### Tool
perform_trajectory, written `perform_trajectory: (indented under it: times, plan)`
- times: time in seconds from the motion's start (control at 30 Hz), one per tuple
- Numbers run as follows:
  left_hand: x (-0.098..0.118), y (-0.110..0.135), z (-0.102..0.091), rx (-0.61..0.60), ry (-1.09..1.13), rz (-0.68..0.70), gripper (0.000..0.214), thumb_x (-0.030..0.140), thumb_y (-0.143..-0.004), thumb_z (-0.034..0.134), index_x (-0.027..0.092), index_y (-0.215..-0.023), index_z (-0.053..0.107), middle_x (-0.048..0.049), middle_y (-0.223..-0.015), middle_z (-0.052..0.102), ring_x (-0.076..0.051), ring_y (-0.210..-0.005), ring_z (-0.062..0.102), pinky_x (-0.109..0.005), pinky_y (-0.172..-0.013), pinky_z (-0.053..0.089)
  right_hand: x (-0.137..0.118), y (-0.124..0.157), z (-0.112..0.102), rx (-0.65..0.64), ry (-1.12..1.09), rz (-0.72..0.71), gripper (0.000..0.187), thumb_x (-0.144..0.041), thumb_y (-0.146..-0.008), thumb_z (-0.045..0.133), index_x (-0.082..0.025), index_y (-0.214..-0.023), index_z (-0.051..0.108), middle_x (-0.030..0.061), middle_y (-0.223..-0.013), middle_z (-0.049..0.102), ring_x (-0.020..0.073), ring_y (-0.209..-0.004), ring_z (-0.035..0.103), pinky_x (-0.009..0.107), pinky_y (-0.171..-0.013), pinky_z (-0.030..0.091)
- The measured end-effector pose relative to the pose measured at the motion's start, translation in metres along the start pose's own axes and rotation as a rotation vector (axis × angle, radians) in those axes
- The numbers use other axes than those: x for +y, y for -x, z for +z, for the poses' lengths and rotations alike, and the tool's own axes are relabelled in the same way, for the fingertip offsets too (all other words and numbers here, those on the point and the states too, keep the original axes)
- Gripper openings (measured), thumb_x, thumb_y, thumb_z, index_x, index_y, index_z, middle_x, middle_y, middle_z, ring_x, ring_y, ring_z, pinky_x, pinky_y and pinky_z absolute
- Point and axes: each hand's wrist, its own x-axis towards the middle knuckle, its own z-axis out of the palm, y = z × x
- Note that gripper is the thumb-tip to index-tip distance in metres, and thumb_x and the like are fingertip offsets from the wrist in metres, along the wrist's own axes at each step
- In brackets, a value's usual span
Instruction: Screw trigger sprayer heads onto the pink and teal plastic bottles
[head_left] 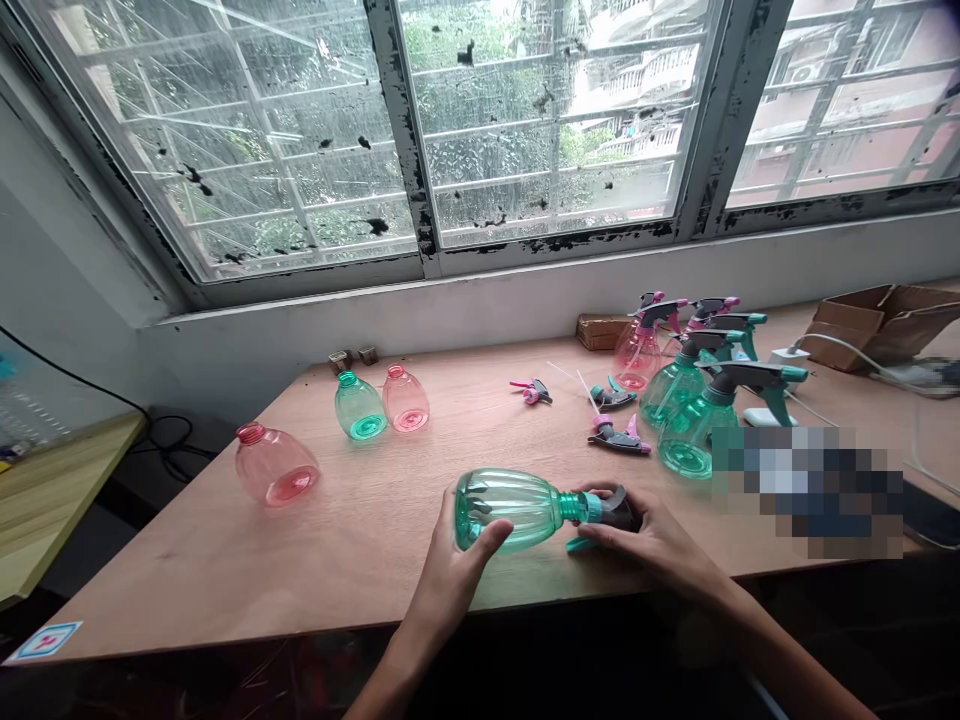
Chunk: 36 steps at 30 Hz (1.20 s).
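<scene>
My left hand (459,565) is wrapped round the base of a clear green spray bottle (514,508), which lies on its side above the table's front part. At its neck, my right hand (637,525) grips a dark grey and teal trigger spray head (600,510). The head meets the bottle's threaded neck; whether it is fully screwed down I cannot tell. Beyond my hands lie loose spray heads: a pink and grey one (618,437), a teal and grey one (613,397) and a smaller-looking pink one (534,391).
Headless bottles stand at left: a red one (276,468), a green one (360,410) and another red one (406,400). Several bottles with heads, including a green one (690,430), cluster at right. Behind are a cardboard box (881,325) and a white cable (862,345). A blurred patch hides one area.
</scene>
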Motion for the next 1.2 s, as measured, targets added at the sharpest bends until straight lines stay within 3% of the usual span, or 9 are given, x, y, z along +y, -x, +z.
perform_trajectory:
  times: [0.23,0.37,0.5,0.63,0.77,0.93,1.07,1.2]
  plan:
    - [0.000,0.000,0.000,-0.053,-0.027,0.019,0.059,0.045,-0.087,0.069,0.023,-0.136,0.045,-0.0097,-0.127,0.063,-0.029,-0.116,0.062,-0.042,-0.102,0.046,-0.001,0.002,0.000,-0.060,0.017,-0.003,0.030,-0.042,-0.082,0.075,-0.021,-0.101,0.066,0.0010,-0.087,0.071,0.0221,-0.080,0.069,0.029,-0.070,0.057]
    - [-0.007,0.001,-0.001,-0.044,-0.065,0.027,0.077,0.043,-0.083,0.075,0.027,-0.147,0.035,-0.0114,-0.144,0.051,-0.033,-0.135,0.047,-0.047,-0.114,0.034,-0.002,0.004,0.000,-0.116,-0.028,0.011,0.028,-0.044,-0.086,0.071,-0.019,-0.095,0.063,0.0018,-0.078,0.073,0.0217,-0.074,0.070,0.031,-0.068,0.057]
    - [-0.004,0.002,-0.001,-0.079,-0.064,0.019,0.092,0.041,-0.081,0.076,0.030,-0.154,0.021,-0.0118,-0.157,0.035,-0.034,-0.143,0.037,-0.050,-0.119,0.027,0.000,0.005,-0.001,-0.111,-0.077,0.040,0.030,-0.044,-0.086,0.071,-0.018,-0.099,0.062,0.0012,-0.076,0.071,0.0207,-0.073,0.068,0.032,-0.069,0.058]
    - [0.003,0.004,0.000,-0.116,-0.069,0.008,0.095,0.040,-0.079,0.078,0.031,-0.153,0.019,-0.0103,-0.156,0.036,-0.033,-0.143,0.037,-0.049,-0.119,0.029,0.002,0.006,0.000,-0.120,-0.219,0.071,0.034,-0.043,-0.088,0.070,-0.019,-0.108,0.056,-0.0004,-0.075,0.068,0.0202,-0.073,0.065,0.036,-0.070,0.060]
    - [0.000,0.004,0.000,-0.163,-0.082,0.029,0.104,0.038,-0.078,0.081,0.029,-0.155,0.011,-0.0130,-0.155,0.037,-0.033,-0.141,0.041,-0.050,-0.120,0.028,0.003,0.005,-0.002,-0.094,-0.213,0.077,0.033,-0.044,-0.086,0.073,-0.019,-0.103,0.059,-0.0003,-0.072,0.070,0.0201,-0.071,0.066,0.033,-0.068,0.058]
    - [-0.008,0.004,-0.002,-0.173,-0.140,0.090,0.108,0.037,-0.078,0.081,0.031,-0.157,0.008,-0.0120,-0.164,0.021,-0.035,-0.149,0.024,-0.053,-0.123,0.019,0.003,0.002,-0.004,-0.036,-0.189,0.102,0.041,-0.045,-0.078,0.080,-0.017,-0.105,0.067,0.0017,-0.072,0.073,0.0223,-0.072,0.070,0.033,-0.070,0.058]
    - [-0.008,0.004,-0.002,-0.158,-0.070,0.050,0.096,0.040,-0.086,0.072,0.029,-0.157,0.010,-0.0126,-0.163,0.025,-0.034,-0.149,0.024,-0.053,-0.122,0.018,0.001,0.002,-0.002,-0.027,-0.163,0.078,0.041,-0.046,-0.080,0.077,-0.016,-0.106,0.067,0.0022,-0.071,0.071,0.0210,-0.069,0.068,0.032,-0.066,0.058]
    - [-0.007,0.002,0.000,-0.135,-0.078,0.019,0.101,0.039,-0.079,0.079,0.029,-0.156,0.015,-0.0122,-0.159,0.033,-0.034,-0.145,0.033,-0.053,-0.121,0.023,0.001,0.002,-0.002,-0.005,-0.117,0.070,0.038,-0.047,-0.080,0.076,-0.017,-0.101,0.066,0.0011,-0.068,0.069,0.0194,-0.065,0.066,0.030,-0.062,0.057]
